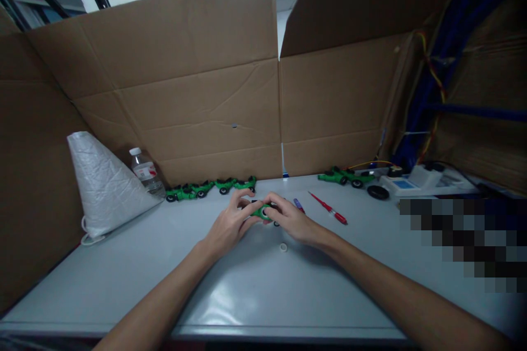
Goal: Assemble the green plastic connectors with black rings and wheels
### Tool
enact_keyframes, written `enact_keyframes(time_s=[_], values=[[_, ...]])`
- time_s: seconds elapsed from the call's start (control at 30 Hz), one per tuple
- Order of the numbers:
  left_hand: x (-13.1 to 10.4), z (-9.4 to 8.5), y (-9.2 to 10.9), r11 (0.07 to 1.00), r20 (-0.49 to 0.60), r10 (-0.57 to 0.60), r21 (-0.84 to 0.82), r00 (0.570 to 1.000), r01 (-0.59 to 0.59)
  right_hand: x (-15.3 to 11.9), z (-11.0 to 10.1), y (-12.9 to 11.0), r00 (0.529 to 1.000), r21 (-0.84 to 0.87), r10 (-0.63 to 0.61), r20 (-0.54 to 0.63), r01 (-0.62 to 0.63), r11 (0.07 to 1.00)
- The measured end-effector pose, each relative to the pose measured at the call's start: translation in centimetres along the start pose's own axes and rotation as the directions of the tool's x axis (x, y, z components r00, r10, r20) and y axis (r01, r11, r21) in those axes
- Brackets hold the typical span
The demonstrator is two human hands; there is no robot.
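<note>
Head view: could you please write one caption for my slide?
Two hands hold a green part near a red screwdriver.

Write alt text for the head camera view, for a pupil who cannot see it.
A left hand and a right hand hold a small green part over a pale table. Green wheeled toys line the cardboard wall behind, with a bottle and a silvery bag at left and a red screwdriver right of the hands.

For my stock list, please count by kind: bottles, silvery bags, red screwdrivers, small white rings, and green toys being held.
Bottle: 1
Silvery bag: 1
Red screwdriver: 1
Small white ring: 1
Green toy, held: 1
Total: 5
</note>
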State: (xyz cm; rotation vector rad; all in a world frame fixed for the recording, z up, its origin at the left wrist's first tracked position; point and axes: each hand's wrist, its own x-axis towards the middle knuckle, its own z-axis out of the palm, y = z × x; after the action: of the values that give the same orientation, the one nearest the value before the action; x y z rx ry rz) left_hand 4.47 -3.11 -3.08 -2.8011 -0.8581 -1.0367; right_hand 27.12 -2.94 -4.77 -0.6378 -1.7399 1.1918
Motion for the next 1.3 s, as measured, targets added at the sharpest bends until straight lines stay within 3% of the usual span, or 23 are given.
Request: enact_keyframes(time_s=[0.17, 0.33, 0.53, 0.73, 1.0, 1.3], values=[[-0.1, -0.1, -0.1, 0.996, -0.02, 0.031, 0.085, 0.999, -0.029, -0.1, 0.0, -0.9, 0.996, -0.195, -0.082, -0.027, 0.075, 0.978], [0.5, -0.2, 0.2, 1.0, -0.012, 0.004, 0.02, 1.0, -0.004, -0.5, 0.0, -1.7, 0.984, -0.383, -0.157, -0.085, 0.113, 0.917], [0.7, -0.4, 0.0, 0.998, -0.015, -0.051, -0.03, 0.999, 0.05, -0.8, 0.0, -1.5, 0.993, -0.261, -0.111, -0.05, 0.094, 0.961], [0.5, -0.5, -0.1, 0.999, -0.01, -0.038, 0.009, 0.999, 0.038, -0.8, 0.0, -1.3, 0.995, -0.255, -0.074, -0.067, 0.054, 0.965], [0.5, -0.6, 0.6, 0.995, -0.012, 0.056, 0.087, 0.998, -0.055, -0.8, 0.5, -0.8, 0.982, -0.413, -0.122, -0.144, 0.053, 0.909], [0.3, -0.2, 0.7, 0.996, 0.046, 0.055, 0.074, 0.997, -0.058, -1.0, 0.9, -0.8, 0.978, -0.469, -0.128, -0.166, 0.036, 0.882]])
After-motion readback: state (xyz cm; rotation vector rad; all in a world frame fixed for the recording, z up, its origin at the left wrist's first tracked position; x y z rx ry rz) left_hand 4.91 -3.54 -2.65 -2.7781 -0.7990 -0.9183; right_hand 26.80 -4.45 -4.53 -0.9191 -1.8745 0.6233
